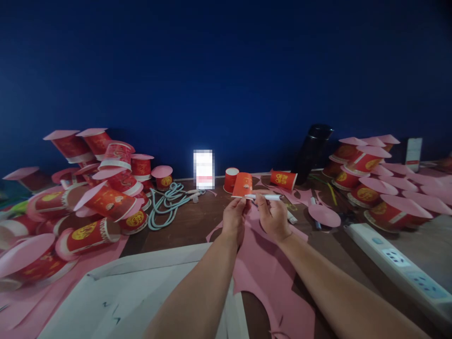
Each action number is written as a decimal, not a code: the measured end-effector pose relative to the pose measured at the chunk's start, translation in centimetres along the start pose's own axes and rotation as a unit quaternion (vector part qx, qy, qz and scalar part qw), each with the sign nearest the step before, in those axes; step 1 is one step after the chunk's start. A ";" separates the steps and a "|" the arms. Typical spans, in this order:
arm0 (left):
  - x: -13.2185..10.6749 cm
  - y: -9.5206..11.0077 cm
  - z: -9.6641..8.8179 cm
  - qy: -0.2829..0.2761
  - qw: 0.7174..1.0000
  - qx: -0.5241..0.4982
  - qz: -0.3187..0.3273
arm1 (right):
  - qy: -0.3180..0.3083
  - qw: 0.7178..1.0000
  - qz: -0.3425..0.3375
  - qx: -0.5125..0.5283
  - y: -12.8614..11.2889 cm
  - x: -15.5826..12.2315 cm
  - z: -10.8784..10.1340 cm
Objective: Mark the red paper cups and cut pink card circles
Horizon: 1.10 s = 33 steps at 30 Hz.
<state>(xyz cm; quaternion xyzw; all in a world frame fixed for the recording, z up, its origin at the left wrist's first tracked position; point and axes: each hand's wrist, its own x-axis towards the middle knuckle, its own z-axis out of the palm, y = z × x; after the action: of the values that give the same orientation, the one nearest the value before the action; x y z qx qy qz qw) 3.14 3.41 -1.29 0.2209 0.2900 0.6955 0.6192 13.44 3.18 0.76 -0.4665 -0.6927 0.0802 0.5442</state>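
In the head view, a red paper cup (243, 184) with a white rim is held up in front of me, its rim toward me. My left hand (234, 217) is closed on the cup's lower rim. A white marker pen (270, 197) lies across my right hand (272, 215), pinched between thumb and fingers, its tip near the cup's rim. Just behind stands another red paper cup (231, 178), upright. To the right, a red cup with gold characters (283, 179) lies on its side. Cut pink paper (270, 263) spreads on the table below my hands.
Red cups with pink paper discs pile up at left (115, 200) and right (367, 160). A pale blue cable (165, 207), a lit phone (204, 169), a black bottle (314, 150), a pink disc (324, 215), a power strip (395, 259) and a white board (141, 292) surround my hands.
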 end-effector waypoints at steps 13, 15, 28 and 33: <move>0.7 -0.6 -0.3 0.000 1.000 0.027 -0.003 | 0.005 1.000 -0.024 0.000 0.2 0.1 1.0; 0.7 -0.8 -0.3 0.003 0.999 0.033 -0.003 | 0.006 1.000 -0.018 -0.005 0.3 0.2 1.1; 1.0 -1.1 -0.1 0.000 0.998 0.063 -0.013 | -0.011 1.000 0.011 0.007 0.5 0.3 0.9; 1.0 -1.3 -0.2 -0.007 0.998 0.056 -0.024 | -0.019 1.000 0.013 -0.009 1.0 0.3 0.8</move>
<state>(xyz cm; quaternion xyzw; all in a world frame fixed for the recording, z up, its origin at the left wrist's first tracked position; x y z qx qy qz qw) 3.81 4.48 -2.39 0.2530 0.3291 0.6615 0.6246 13.35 4.31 0.04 -0.4791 -0.6974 0.0898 0.5254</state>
